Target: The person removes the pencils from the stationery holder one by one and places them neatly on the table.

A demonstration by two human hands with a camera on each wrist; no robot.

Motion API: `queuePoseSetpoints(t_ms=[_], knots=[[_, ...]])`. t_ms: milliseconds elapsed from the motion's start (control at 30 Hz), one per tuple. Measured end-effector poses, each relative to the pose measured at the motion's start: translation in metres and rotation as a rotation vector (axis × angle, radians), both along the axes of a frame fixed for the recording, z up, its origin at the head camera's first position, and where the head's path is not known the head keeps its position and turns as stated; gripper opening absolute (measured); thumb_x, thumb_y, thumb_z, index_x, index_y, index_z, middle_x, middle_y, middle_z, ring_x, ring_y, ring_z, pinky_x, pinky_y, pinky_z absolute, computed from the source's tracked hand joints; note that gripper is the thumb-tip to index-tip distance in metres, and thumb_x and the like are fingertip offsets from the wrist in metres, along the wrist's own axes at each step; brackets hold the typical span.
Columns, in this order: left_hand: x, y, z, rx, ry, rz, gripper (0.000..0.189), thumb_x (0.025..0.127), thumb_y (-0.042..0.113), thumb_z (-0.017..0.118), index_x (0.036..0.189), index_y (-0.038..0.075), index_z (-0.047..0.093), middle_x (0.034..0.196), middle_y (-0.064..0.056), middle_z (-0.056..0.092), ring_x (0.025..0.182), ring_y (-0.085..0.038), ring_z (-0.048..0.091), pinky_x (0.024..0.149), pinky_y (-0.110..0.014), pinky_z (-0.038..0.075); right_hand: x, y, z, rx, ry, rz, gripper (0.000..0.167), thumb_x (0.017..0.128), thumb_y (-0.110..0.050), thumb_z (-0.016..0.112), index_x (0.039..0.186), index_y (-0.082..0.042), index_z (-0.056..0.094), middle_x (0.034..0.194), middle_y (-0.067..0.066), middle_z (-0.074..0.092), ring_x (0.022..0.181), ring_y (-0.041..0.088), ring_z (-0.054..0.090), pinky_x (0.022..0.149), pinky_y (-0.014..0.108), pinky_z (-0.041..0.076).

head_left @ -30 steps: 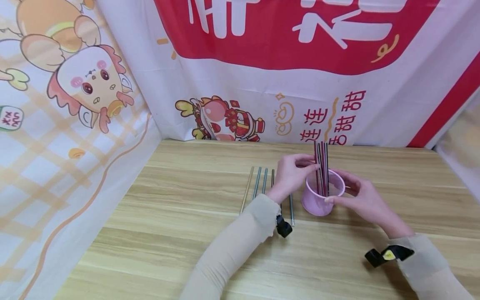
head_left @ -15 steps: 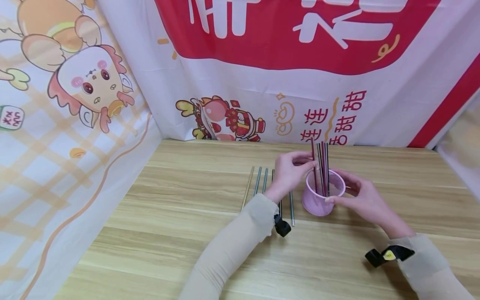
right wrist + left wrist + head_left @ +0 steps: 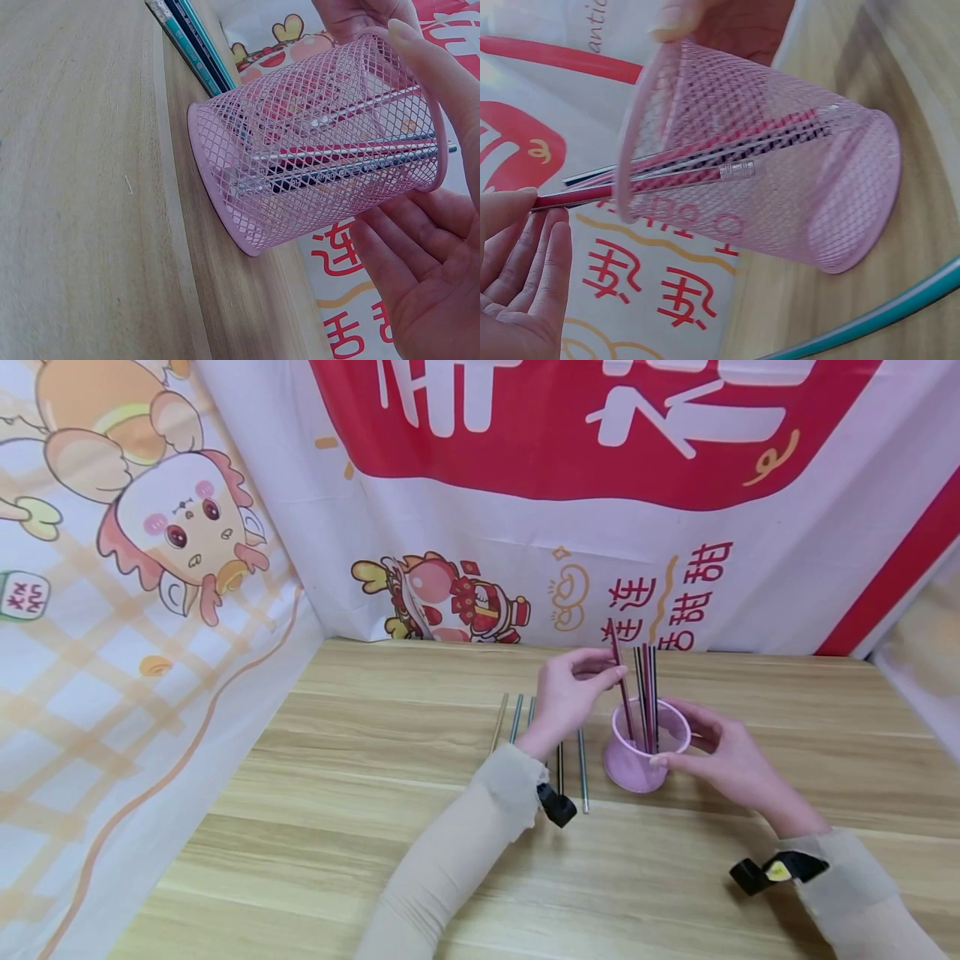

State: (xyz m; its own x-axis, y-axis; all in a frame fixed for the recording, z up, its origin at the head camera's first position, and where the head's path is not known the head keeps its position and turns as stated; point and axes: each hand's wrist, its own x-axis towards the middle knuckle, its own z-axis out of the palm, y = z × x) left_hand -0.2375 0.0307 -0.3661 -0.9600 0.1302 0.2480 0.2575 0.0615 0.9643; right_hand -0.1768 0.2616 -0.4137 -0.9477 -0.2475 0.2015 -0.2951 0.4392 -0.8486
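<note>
Tilted, the slim dark-red pencil the left hand pinches could snag — dragging the round pink wire-mesh cup the right hand grips.

A wood-grain table carries a pink mesh cup, standing on its base. Left of the cup lie several pencils, a tan pencil farthest from it.

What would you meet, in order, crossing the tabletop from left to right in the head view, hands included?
Gold pencil, leftmost teal pencil, left hand, pink mesh pencil cup, right hand.
</note>
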Motion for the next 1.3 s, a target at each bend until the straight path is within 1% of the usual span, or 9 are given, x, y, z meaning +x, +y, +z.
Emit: queuePoseSetpoints(t_ms=[100,333,533,600,767,867,1000,1200,1300], knots=[[-0.001,-0.003,0.003,0.031,0.009,0.006,0.027,0.088,0.013,0.082,0.113,0.009,0.075,0.094,0.006,0.075,0.085,-0.006,0.071,0.078,-0.021,0.06,0.0,0.0,0.0,0.003,-0.005,-0.004,0.08,0.084,-0.014,0.087,0.15,0.0,0.045,0.145,0.024,0.052,0.126,0.036,0.054,0.095,0.009,0.044],[-0.003,-0.011,0.011,0.131,0.02,-0.004,0.027,0.087,0.009,0.081,0.113,0.003,0.074,0.095,0.001,0.075,0.083,-0.012,0.072,0.076,-0.026,0.062,0.0,-0.001,0.001,0.01,-0.002,-0.011,0.079,0.084,-0.014,0.087,0.15,0.0,0.046,0.144,0.024,0.053,0.123,0.025,0.056,0.095,0.009,0.045],[-0.005,-0.017,0.017,0.224,0.02,0.005,0.025,0.087,0.004,0.08,0.111,-0.001,0.074,0.095,-0.004,0.075,0.082,-0.018,0.073,0.077,-0.03,0.063,0.001,-0.001,0.001,0.007,-0.003,-0.009,0.08,0.083,-0.014,0.087,0.15,0.001,0.046,0.144,0.024,0.053,0.124,0.028,0.056,0.095,0.009,0.045],[-0.006,-0.019,0.019,0.246,0.029,0.015,0.025,0.087,0.003,0.081,0.111,-0.003,0.074,0.095,-0.005,0.075,0.082,-0.019,0.073,0.077,-0.03,0.063,0.001,-0.001,0.001,0.006,-0.002,-0.009,0.08,0.083,-0.014,0.087,0.15,0.001,0.046,0.144,0.024,0.053,0.123,0.025,0.057,0.095,0.009,0.045],[-0.008,-0.024,0.023,0.335,0.058,0.015,0.026,0.086,-0.002,0.08,0.111,-0.004,0.072,0.098,-0.01,0.075,0.085,-0.022,0.073,0.079,-0.034,0.063,0.001,0.0,0.001,0.006,0.001,-0.008,0.079,0.084,-0.013,0.087,0.15,0.001,0.046,0.143,0.024,0.053,0.12,0.011,0.057,0.095,0.009,0.045],[-0.009,-0.028,0.025,0.376,0.076,0.022,0.028,0.085,-0.005,0.079,0.112,-0.004,0.071,0.102,-0.016,0.074,0.087,-0.023,0.073,0.079,-0.036,0.063,0.001,0.0,0.0,0.002,0.002,-0.007,0.078,0.084,-0.013,0.087,0.149,0.001,0.046,0.143,0.024,0.053,0.12,0.012,0.057,0.096,0.009,0.045],[-0.012,-0.035,0.026,0.4,0.077,0.038,0.028,0.085,-0.006,0.079,0.111,-0.004,0.07,0.104,-0.019,0.073,0.087,-0.023,0.073,0.079,-0.037,0.063,0.001,0.0,0.0,0.001,-0.002,-0.01,0.078,0.084,-0.013,0.087,0.15,0.0,0.046,0.144,0.024,0.053,0.122,0.017,0.056,0.095,0.009,0.045],[-0.013,-0.048,0.025,0.402,0.071,0.065,0.023,0.086,-0.002,0.08,0.107,-0.001,0.07,0.101,-0.014,0.074,0.086,-0.024,0.073,0.08,-0.037,0.063,0.0,0.0,-0.001,-0.014,0.002,-0.004,0.078,0.083,-0.012,0.087,0.149,0.002,0.047,0.143,0.025,0.053,0.119,0.006,0.057,0.096,0.01,0.045],[-0.013,-0.055,0.024,0.399,0.064,0.081,0.022,0.087,0.001,0.081,0.105,0.001,0.07,0.1,-0.013,0.074,0.086,-0.025,0.072,0.08,-0.037,0.063,0.0,0.0,0.0,-0.007,-0.004,-0.01,0.078,0.084,-0.013,0.087,0.149,0.0,0.047,0.143,0.024,0.054,0.12,0.011,0.057,0.095,0.01,0.045]])
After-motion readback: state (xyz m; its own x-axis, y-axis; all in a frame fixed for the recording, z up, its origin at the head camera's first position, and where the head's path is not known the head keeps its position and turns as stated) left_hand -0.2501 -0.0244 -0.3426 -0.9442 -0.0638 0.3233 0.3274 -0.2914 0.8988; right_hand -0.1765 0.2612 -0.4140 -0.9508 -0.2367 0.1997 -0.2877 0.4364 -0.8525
